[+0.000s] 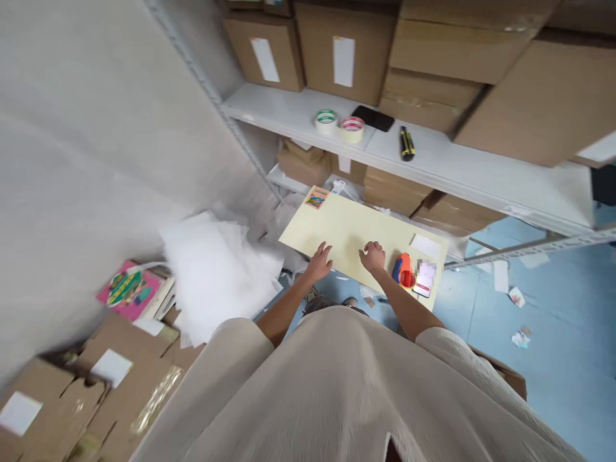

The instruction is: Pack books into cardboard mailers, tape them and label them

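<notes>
Over the near edge of a pale yellow tabletop (344,224), my left hand (319,262) is open, its fingers spread and holding nothing. My right hand (373,256) is at the same edge farther right, fingers loosely bent and apart, with nothing visible in it. Just right of that hand is an orange and blue tape dispenser (403,269). Beside the dispenser lies a phone (425,278) with a lit screen. A sheet of white paper (426,246) rests behind the phone. In the far left corner is a small colourful card or booklet (317,198).
A grey shelf (308,106) behind the table carries cardboard boxes (344,51), two tape rolls (353,129), a black phone (373,118) and a utility knife (407,144). White sheets (216,276), books (129,290) and cartons (129,366) are piled left. Paper scraps (516,296) litter the blue floor.
</notes>
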`<state>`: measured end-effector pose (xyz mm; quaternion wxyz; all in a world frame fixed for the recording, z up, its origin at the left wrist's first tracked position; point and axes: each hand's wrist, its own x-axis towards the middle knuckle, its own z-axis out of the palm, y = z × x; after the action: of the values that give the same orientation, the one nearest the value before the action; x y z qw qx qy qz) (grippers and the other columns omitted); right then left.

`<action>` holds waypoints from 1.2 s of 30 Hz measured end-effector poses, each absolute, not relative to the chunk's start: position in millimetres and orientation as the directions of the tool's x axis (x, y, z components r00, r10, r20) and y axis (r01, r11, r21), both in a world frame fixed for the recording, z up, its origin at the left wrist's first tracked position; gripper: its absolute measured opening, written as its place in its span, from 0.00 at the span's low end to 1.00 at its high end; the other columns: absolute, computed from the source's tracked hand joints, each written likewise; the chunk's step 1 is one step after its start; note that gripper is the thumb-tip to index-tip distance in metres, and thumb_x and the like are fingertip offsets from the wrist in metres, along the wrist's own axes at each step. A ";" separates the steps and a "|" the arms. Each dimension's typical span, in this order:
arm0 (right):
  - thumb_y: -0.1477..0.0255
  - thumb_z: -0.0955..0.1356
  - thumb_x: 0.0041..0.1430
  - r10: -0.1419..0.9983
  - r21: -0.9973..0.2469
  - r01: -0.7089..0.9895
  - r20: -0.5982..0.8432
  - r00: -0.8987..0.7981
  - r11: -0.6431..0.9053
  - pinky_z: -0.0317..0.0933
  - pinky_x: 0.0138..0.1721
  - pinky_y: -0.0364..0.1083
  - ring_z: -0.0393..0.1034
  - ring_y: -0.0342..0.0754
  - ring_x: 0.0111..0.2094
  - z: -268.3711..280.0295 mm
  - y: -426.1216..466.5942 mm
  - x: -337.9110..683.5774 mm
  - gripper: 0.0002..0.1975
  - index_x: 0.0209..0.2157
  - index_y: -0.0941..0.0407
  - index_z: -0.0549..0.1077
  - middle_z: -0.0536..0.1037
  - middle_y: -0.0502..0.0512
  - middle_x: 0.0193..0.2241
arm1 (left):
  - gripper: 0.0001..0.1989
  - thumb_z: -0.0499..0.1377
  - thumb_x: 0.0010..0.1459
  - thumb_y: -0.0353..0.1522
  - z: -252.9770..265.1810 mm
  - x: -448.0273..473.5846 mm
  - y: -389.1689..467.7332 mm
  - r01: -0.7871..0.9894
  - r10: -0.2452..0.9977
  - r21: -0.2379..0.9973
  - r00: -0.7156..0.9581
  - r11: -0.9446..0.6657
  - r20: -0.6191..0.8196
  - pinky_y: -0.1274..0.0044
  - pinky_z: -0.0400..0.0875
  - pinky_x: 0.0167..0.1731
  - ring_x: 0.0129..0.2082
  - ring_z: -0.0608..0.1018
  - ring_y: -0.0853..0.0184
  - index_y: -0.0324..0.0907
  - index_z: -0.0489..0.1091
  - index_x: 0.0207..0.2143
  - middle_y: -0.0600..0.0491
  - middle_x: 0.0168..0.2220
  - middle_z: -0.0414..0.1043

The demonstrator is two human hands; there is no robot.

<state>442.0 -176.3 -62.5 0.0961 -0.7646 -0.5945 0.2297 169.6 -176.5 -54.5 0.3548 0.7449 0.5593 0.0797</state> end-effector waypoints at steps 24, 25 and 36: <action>0.70 0.73 0.59 0.792 -0.695 0.707 -0.355 -0.496 0.131 0.63 0.40 0.44 0.70 0.48 0.35 -37.6 -127.3 92.8 0.10 0.29 0.51 0.68 0.76 0.46 0.30 | 0.33 0.59 0.72 0.34 -62.6 -144.2 -265.0 0.766 0.944 0.555 -0.228 0.324 -0.236 0.46 0.66 0.75 0.80 0.64 0.40 0.44 0.64 0.76 0.37 0.82 0.56; 0.69 0.73 0.59 0.788 -0.702 0.702 -0.363 -0.498 0.120 0.64 0.41 0.44 0.70 0.48 0.35 -39.2 -130.2 78.9 0.10 0.29 0.51 0.68 0.76 0.46 0.29 | 0.32 0.58 0.72 0.34 -62.6 -154.2 -269.9 0.763 0.938 0.548 -0.246 0.343 -0.244 0.46 0.64 0.75 0.80 0.63 0.40 0.44 0.64 0.76 0.37 0.82 0.56; 0.68 0.72 0.67 0.728 -0.746 0.664 -0.430 -0.533 0.046 0.74 0.48 0.46 0.81 0.49 0.46 -51.2 -148.4 -27.9 0.11 0.49 0.53 0.82 0.84 0.58 0.56 | 0.32 0.60 0.69 0.34 -63.8 -223.1 -314.8 0.697 0.864 0.512 -0.429 0.501 -0.262 0.43 0.55 0.77 0.83 0.57 0.40 0.47 0.67 0.74 0.37 0.82 0.56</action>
<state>-27.9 -148.4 -51.2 0.0322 -0.4820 -0.7224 0.4948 -223.1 -314.8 -63.8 0.2524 0.4711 0.8288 0.1656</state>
